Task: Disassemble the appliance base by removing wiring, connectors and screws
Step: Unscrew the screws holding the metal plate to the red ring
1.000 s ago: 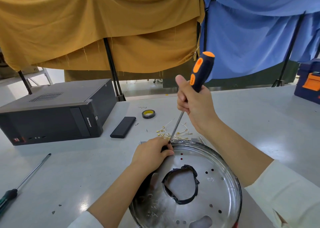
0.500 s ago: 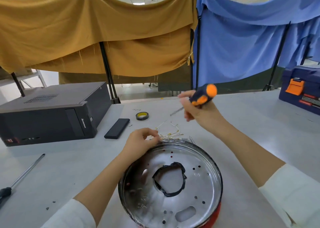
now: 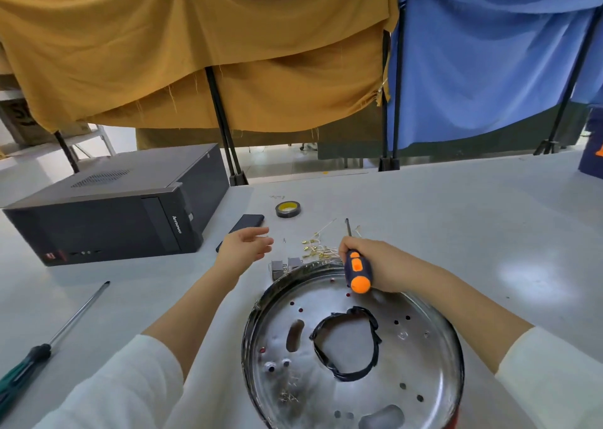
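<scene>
The round shiny metal appliance base [image 3: 424, 357] lies flat on the table in front of me, with a black-taped hole in its middle and several small holes. My right hand [image 3: 381, 262] grips an orange and dark blue screwdriver [image 3: 357, 270] over the base's far rim, its shaft pointing away from me. My left hand [image 3: 243, 249] hovers with fingers spread above the table, left of the base, holding nothing. A pile of removed wires with brass connectors [image 3: 318, 249] lies just beyond the rim, beside two small grey parts [image 3: 285, 265].
A black computer case [image 3: 114, 206] stands at the left. A dark phone [image 3: 248, 223] and a roll of tape [image 3: 287, 209] lie behind my left hand. A long green-handled screwdriver [image 3: 49, 343] lies at the near left. Tiny screws [image 3: 284, 240] dot the table.
My right hand lifted the screwdriver off the base's rim and lowered it flat, tip pointing away. My left hand left the rim and moved out to the left, fingers spread.
</scene>
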A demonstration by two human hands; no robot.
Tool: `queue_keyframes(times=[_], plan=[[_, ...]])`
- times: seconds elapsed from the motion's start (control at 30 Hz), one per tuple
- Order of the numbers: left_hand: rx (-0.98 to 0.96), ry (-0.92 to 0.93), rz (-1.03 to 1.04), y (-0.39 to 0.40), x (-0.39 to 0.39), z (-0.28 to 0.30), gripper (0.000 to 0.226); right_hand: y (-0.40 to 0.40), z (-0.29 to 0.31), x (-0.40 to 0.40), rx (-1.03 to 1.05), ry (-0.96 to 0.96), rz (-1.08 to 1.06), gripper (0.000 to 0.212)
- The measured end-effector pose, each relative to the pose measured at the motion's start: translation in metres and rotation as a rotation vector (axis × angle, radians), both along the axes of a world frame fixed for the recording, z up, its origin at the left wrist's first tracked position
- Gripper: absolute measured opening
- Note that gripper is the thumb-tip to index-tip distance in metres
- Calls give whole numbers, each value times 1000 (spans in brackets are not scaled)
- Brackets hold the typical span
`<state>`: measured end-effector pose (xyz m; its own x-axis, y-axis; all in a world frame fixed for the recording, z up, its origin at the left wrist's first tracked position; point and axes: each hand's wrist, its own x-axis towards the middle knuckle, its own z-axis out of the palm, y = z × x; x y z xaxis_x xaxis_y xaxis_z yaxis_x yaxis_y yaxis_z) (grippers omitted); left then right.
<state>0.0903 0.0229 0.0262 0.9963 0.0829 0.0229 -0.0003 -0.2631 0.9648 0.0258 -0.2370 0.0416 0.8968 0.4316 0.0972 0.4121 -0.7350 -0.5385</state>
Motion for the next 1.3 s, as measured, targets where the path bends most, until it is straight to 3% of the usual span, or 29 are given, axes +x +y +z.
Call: queue_keyframes(times=[0.23, 0.4, 0.77, 0.87, 0.93, 1.03, 1.17, 1.3], plan=[[419, -25, 67, 0, 46, -25, 3, 0, -7, -1, 9, 27, -15, 35], [668, -77, -21, 2, 71, -35, 1, -1, -9, -1, 22, 21, -13, 35], [702, -61, -77, -2, 96, -45, 7, 0, -14, 1, -23, 10, -31, 43], [713, -29, -74, 0, 92, -41, 22, 1, -13, -1, -28, 7, -41, 44], [710, -67, -57, -1, 85, -34, 33, 1, -11, -3, -36, 1, -62, 43], [571, -206, -10, -14, 61, -8, 27, 1, -3, -8, 22, -19, -94, 38], [514, -358, -248, -46, 8, 34, 12, -7, 16, -12, 226, -101, -138, 38], [797, -161, -626, -73, -36, 47, 30, -23, 32, -19, 260, -73, -151, 32]])
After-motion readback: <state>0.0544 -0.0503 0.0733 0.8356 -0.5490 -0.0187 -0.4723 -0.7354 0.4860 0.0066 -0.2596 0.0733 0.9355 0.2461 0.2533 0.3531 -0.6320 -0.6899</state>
